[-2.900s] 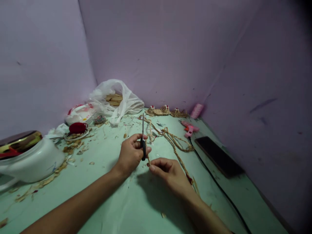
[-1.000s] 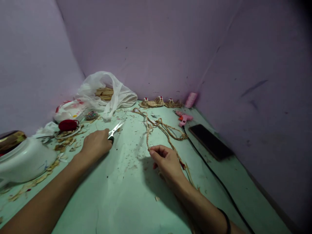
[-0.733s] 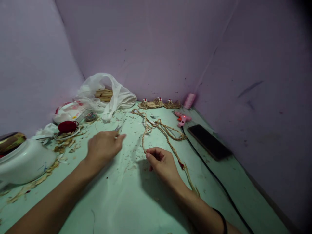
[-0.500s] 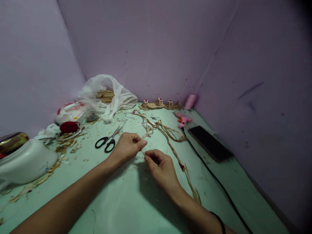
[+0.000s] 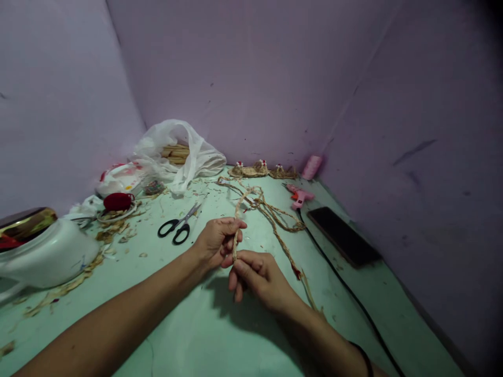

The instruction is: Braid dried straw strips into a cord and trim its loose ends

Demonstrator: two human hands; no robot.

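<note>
Between my hands runs a pale braided cord (image 5: 235,245) of plant fibre, held just above the table. My left hand (image 5: 220,242) pinches it higher up, thumb across it. My right hand (image 5: 255,275) grips its lower end between thumb and forefinger, close below the left fingers. From the left hand the cord rises and curves back toward a loose heap of darker braid (image 5: 271,212). One strand of that braid runs down past my right hand, with a red binding (image 5: 297,274) near its frayed end. Black-handled scissors (image 5: 178,228) lie partly open left of my left hand.
A pink glue gun (image 5: 301,196) and its black cable lie right, beside a dark phone (image 5: 343,235). Woven pieces (image 5: 251,171) and a pink spool (image 5: 312,167) stand by the wall. Left are a plastic bag (image 5: 208,159), a white pot (image 5: 58,256) and fibre scraps.
The braided cord now stands more upright between my hands, its far part lifted into a curve. My left fingers have shifted along it; my right hand has turned and moved slightly lower.
</note>
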